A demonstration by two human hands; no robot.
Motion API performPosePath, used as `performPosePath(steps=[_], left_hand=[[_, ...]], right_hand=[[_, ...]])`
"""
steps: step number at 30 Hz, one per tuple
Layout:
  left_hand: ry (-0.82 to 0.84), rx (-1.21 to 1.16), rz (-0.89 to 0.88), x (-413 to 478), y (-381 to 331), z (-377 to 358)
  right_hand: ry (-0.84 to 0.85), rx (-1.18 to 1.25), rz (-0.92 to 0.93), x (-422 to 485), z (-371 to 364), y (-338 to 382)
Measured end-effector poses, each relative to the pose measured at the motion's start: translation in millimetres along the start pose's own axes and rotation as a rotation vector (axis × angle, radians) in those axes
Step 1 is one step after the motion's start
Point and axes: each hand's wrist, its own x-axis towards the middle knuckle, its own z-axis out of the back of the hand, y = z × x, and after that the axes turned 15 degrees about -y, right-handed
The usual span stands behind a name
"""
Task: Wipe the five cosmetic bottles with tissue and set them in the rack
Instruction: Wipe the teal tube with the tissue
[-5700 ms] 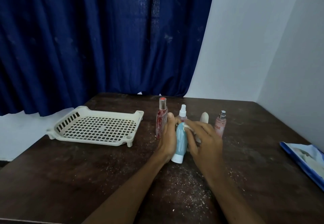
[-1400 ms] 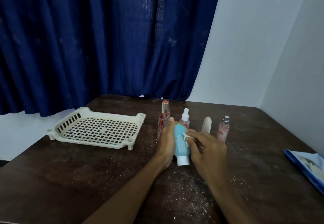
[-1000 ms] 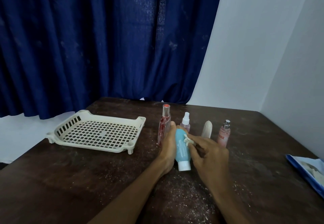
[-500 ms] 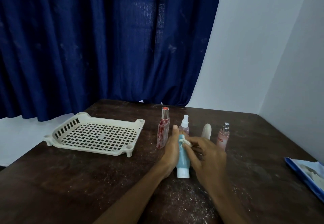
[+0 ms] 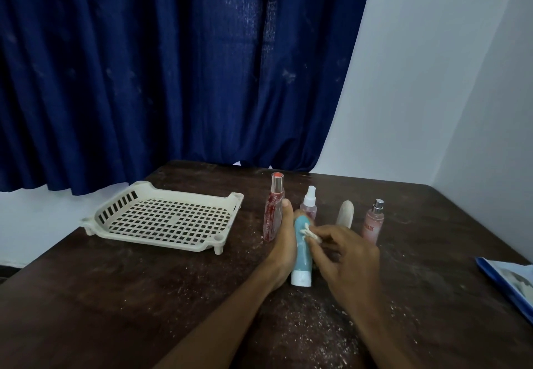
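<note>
Grips blue bottle (image 5: pixel 301 253) in left hand (image 5: pixel 284 249), pinches tissue (image 5: pixel 310 233) on it with right hand (image 5: pixel 349 259); cap end toward body, rack (image 5: pixel 161 218) well apart to the left, nearer left hand.

I see a teal plastic bottle (image 5: pixel 301 250), white-capped; at ten o'clock a cream grid-holed plastic rack (image 5: pixel 187 194); a navy fabric curtain (image 5: pixel 173 65) at twelve.

Dusty dark table (image 5: pixel 144 296), cream rack (image 5: pixel 184 195), four standing bottles (image 5: pixel 273 215), blue packet (image 5: pixel 507 285)
</note>
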Motion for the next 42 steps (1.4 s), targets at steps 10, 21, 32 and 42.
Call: performPosePath(steps=[10, 21, 32, 42], left_hand=[[-0.039, -0.014, -0.021, -1, 0, -1], [-0.081, -0.066, -0.047, -1, 3, -4], [-0.120, -0.096, -0.049, -6, 1, -12], [-0.110, -0.057, -0.055, -12, -2, -10]], right_hand=[[-0.023, 0.046, 0.019, -2, 1, 6], [-0.040, 0.069, 0.033, -5, -1, 10], [-0.067, 0.099, -0.021, -5, -3, 11], [-0.074, 0.057, -0.041, -5, -3, 7]])
